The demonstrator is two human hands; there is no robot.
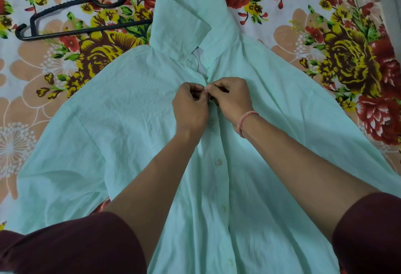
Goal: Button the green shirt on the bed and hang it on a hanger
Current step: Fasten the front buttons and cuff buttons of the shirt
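Shirt [134,122] lies lengthwise, collar pointing away; both hands pinch its placket.

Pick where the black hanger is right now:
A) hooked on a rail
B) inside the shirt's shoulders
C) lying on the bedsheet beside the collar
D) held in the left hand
C: the hanger lies flat on the bedsheet beside the collar, while both hands work at the shirt front.

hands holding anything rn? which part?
Both: left hand and right hand pinch the pale green cotton shirt at its front button placket, just below the collar.
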